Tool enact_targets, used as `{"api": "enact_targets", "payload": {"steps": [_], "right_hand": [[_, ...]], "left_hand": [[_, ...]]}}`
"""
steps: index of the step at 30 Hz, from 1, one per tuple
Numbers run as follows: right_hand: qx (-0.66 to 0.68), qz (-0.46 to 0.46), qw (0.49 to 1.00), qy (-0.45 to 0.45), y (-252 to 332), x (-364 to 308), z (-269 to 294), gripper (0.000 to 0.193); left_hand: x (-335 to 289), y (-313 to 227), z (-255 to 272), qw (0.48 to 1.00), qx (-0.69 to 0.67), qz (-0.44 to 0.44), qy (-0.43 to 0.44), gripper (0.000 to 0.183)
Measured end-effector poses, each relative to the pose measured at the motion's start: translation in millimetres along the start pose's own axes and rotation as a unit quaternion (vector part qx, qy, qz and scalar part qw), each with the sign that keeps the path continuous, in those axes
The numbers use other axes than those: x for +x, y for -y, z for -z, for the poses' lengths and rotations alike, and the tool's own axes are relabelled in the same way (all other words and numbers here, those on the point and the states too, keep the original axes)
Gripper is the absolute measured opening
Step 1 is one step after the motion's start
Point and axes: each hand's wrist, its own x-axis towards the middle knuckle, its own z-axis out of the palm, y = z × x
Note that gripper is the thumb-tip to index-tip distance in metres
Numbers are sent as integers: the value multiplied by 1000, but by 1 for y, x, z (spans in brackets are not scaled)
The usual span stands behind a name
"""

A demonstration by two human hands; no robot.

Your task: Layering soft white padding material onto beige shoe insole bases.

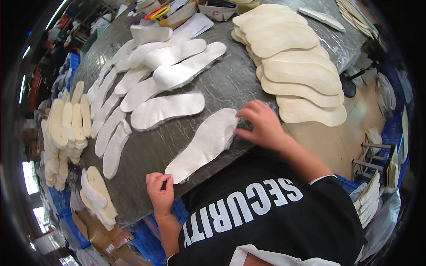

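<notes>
Ideally, I'd steady 2 ends evenly, keeping the white, fuzzy-edged, foot-shaped insole (202, 144) flat on the grey, wrinkled worktop (228, 84): my right hand (262, 126) spreads fingers from thumb at its toe; my left hand (160, 193) curls by its heel, pinching or not, I can't tell.

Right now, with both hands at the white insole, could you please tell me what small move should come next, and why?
I would probably use the right hand to even up the near edge of the white insole: greyish fuzz shows past it there, while the left hand is at the opposite, narrower end and could steady it.
</notes>
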Motion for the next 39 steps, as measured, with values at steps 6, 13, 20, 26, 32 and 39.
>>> {"api": "enact_targets", "payload": {"steps": [6, 13, 20, 26, 32, 39], "right_hand": [[62, -27, 996, -63, -12, -22, -3, 28], [-178, -111, 969, -131, -50, -87, 101, 38], [-185, -153, 933, -267, -99, -74, 131, 24], [-251, -85, 960, -94, -78, -43, 78, 30], [-265, -128, 951, -92, -68, -53, 68, 37], [-276, -141, 947, -87, -75, -59, 63, 43]], "left_hand": [[-5, 39, 14, 970, -109, 218, -7, 18], [55, -16, 5, 999, -17, -18, 23, 4], [171, -155, -135, 899, -100, -399, 153, 14], [219, -197, -216, 879, -5, -465, 101, 14], [230, -179, -233, 817, 120, -549, 132, 10], [245, -186, -222, 802, 81, -545, 230, 14]]}}
